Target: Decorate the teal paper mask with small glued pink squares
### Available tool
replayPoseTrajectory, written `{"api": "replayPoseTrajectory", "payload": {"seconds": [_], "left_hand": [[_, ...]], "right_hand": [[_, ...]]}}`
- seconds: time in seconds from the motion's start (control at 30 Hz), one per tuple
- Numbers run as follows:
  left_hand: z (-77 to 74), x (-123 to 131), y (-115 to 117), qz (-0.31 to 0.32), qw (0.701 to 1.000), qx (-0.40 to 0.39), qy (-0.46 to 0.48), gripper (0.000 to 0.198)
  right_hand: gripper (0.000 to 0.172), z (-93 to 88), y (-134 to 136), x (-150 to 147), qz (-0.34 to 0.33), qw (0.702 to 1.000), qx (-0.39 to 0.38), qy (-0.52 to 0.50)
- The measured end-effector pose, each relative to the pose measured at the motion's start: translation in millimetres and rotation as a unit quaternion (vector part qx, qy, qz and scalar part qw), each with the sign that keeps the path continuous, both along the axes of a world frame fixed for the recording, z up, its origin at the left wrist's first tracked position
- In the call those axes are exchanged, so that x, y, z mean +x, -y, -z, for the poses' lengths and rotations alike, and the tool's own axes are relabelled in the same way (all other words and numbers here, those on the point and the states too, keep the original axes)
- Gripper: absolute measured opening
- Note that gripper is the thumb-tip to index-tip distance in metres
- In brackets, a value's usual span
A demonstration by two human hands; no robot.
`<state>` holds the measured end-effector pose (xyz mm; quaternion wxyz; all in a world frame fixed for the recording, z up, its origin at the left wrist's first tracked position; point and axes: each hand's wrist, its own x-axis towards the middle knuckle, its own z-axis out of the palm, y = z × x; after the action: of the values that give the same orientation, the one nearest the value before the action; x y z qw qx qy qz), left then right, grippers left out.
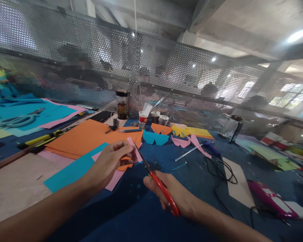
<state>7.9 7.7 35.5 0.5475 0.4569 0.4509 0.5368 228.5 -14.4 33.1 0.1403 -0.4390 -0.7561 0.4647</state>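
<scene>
Over the blue table [121,215], fingers of the left hand [113,157] pinch a pink strip [138,155] while the right hand [174,190] clasps scissors [164,191].

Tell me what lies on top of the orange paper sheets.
On the orange paper sheets lie a slim grey-blue pen-shaped tool and a small dark object; a blue paper sheet overlaps their near edge. Whatever the left hand hides cannot be seen.
</scene>
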Motion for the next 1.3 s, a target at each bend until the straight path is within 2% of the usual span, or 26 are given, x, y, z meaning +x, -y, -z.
{"api": "replayPoseTrajectory", "payload": {"seconds": [0.37, 0.83, 1.13, 1.3], "left_hand": [[-0.3, 0.7, 1.1, -0.002, 1.0, -0.002, 0.001, 0.022], [3.5, -0.1, -1.6, 0.0, 1.0, -0.006, -0.002, 0.026], [0.8, 0.3, -1.5, -0.001, 1.0, -0.005, -0.005, 0.027], [2.7, 0.1, -2.0, 0.001, 1.0, -0.002, -0.007, 0.027]], "right_hand": [[0.059, -5.2, 1.4, 0.4, -0.013, 1.0, 0.001, 0.015], [0.058, -5.2, 2.7, 0.1, -0.013, 1.0, -0.013, 0.002], [0.058, -2.4, 2.5, 1.3, -0.008, 0.999, -0.026, -0.02], [0.058, -2.6, 2.7, 1.3, -0.013, 1.0, -0.007, -0.012]]}}
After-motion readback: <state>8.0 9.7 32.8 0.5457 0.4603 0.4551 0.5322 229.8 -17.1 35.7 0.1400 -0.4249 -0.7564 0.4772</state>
